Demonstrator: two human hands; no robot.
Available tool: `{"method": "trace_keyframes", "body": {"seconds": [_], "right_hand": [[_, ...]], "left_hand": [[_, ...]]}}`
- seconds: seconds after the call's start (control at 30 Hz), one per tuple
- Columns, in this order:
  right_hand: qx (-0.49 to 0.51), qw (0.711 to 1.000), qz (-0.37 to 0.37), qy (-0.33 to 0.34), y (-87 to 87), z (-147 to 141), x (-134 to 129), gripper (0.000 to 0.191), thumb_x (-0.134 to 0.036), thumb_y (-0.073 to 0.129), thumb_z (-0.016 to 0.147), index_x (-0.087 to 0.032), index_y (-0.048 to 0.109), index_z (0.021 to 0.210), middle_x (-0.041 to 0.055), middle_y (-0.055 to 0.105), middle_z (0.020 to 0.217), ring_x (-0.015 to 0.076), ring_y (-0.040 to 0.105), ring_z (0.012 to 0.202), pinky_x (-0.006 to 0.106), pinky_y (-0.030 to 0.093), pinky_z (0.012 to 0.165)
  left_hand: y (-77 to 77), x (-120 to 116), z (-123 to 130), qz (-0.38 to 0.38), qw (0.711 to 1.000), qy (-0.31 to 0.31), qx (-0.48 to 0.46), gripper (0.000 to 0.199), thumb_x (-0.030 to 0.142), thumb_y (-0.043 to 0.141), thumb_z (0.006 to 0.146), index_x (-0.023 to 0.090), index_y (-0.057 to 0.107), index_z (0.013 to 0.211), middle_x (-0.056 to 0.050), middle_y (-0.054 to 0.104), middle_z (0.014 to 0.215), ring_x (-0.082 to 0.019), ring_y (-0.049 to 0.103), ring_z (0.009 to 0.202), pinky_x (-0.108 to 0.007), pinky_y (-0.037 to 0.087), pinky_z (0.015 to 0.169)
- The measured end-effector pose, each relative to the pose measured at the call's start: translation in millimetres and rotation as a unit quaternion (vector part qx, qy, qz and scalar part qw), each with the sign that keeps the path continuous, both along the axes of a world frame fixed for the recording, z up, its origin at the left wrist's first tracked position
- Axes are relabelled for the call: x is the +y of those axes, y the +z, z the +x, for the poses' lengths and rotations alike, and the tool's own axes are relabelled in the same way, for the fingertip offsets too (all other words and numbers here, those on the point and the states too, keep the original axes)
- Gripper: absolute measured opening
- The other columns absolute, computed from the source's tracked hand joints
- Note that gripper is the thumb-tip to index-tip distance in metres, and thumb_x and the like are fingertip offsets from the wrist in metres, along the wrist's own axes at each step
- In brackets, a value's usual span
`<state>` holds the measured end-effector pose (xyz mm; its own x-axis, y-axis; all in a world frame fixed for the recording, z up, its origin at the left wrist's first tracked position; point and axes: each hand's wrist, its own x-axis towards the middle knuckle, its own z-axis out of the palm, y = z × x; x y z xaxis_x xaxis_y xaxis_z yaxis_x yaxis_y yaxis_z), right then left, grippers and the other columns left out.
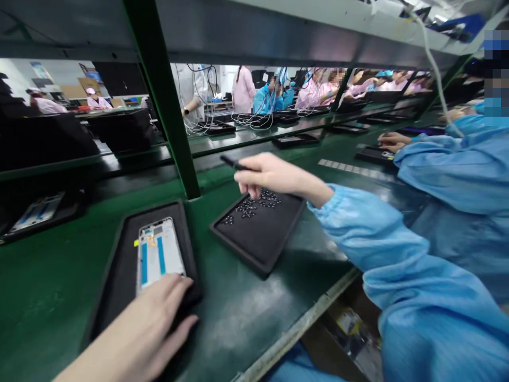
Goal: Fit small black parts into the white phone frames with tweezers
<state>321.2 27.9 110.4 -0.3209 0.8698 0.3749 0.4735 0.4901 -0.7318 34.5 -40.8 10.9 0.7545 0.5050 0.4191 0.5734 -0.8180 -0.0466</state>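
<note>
My left hand (159,318) lies over the lower end of a silvery phone housing (172,249), with its thumb spread away from the fingers. Two blue strips run along the housing, and a yellow tab sticks out at its left side. The housing rests in a black tray (113,297). Above a second black tray (254,246), my right hand (266,172) grips a black pen-like tool (229,161), its tip pointing up and left. Many small dark parts (248,211) are scattered over the far half of that tray, partly hidden behind my right hand.
A green post (167,101) rises behind the trays to an overhead shelf (258,32). Another tray (43,217) with a phone part sits at far left. On the right, a co-worker's hand (393,141) is over a tray, near a pale strip (356,168). The bench edge (302,318) runs diagonally in front.
</note>
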Motion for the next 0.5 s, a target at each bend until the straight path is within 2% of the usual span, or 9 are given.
{"method": "trace_keyframes", "body": {"seconds": [0.03, 0.13, 0.23, 0.33, 0.4, 0.5], "right_hand": [[-0.061, 0.998, -0.024, 0.018, -15.5, 4.5, 8.5, 0.028, -0.027, 0.053, 0.085, -0.010, 0.059, 0.065, -0.0022, 0.059, 0.058, 0.0037, 0.050, 0.046, 0.017, 0.039, 0.049], [-0.165, 0.986, 0.002, 0.034, -61.0, 8.8, 30.2, 0.012, -0.021, 0.060, 0.079, -0.011, 0.062, 0.072, -0.0013, 0.061, 0.063, 0.0077, 0.053, 0.056, 0.019, 0.038, 0.053], [-0.207, 0.975, 0.027, 0.074, -92.7, 2.6, 39.6, 0.008, -0.016, 0.060, 0.078, -0.010, 0.065, 0.079, 0.0018, 0.064, 0.073, 0.0111, 0.058, 0.069, 0.021, 0.041, 0.065], [-0.216, 0.969, 0.049, 0.106, -105.5, -5.6, 39.2, 0.010, -0.012, 0.058, 0.079, -0.010, 0.067, 0.084, 0.0048, 0.065, 0.082, 0.0126, 0.059, 0.078, 0.022, 0.041, 0.074], [-0.218, 0.970, 0.064, 0.090, -106.7, -9.3, 37.5, 0.010, -0.012, 0.059, 0.079, -0.009, 0.067, 0.084, 0.0060, 0.065, 0.083, 0.0133, 0.059, 0.079, 0.022, 0.042, 0.075], [-0.221, 0.972, 0.066, 0.052, -104.9, -11.4, 35.8, 0.010, -0.012, 0.060, 0.079, -0.008, 0.068, 0.083, 0.0071, 0.064, 0.083, 0.0140, 0.058, 0.078, 0.023, 0.042, 0.074]], "left_hand": [[5.2, -8.9, 10.5, 0.009, 0.999, -0.040, 0.009, 0.031, 0.039, 0.038, 0.089, 0.021, 0.051, 0.111, -0.006, 0.066, 0.095, -0.019, 0.066, 0.079, -0.025, 0.053, 0.065], [15.1, -26.0, 36.1, 0.000, 0.990, -0.121, 0.066, 0.041, 0.038, 0.043, 0.088, 0.020, 0.047, 0.124, -0.008, 0.067, 0.098, -0.020, 0.066, 0.081, -0.024, 0.055, 0.067], [16.0, -33.2, 45.4, -0.011, 0.985, -0.137, 0.108, 0.055, 0.037, 0.052, 0.083, 0.018, 0.039, 0.133, -0.010, 0.065, 0.106, -0.023, 0.064, 0.091, -0.029, 0.055, 0.073], [14.1, -29.7, 35.3, -0.048, 0.985, -0.129, 0.102, 0.056, 0.039, 0.054, 0.083, 0.021, 0.039, 0.133, -0.009, 0.063, 0.112, -0.024, 0.061, 0.098, -0.031, 0.055, 0.078], [11.7, -20.1, 20.2, -0.086, 0.988, -0.102, 0.074, 0.049, 0.036, 0.053, 0.084, 0.024, 0.043, 0.130, -0.007, 0.061, 0.113, -0.022, 0.058, 0.100, -0.030, 0.053, 0.082], [2.2, 0.5, -5.5, -0.120, 0.992, -0.034, -0.029, 0.035, 0.028, 0.051, 0.085, 0.027, 0.049, 0.119, -0.006, 0.059, 0.108, -0.020, 0.056, 0.099, -0.028, 0.051, 0.083]]}}
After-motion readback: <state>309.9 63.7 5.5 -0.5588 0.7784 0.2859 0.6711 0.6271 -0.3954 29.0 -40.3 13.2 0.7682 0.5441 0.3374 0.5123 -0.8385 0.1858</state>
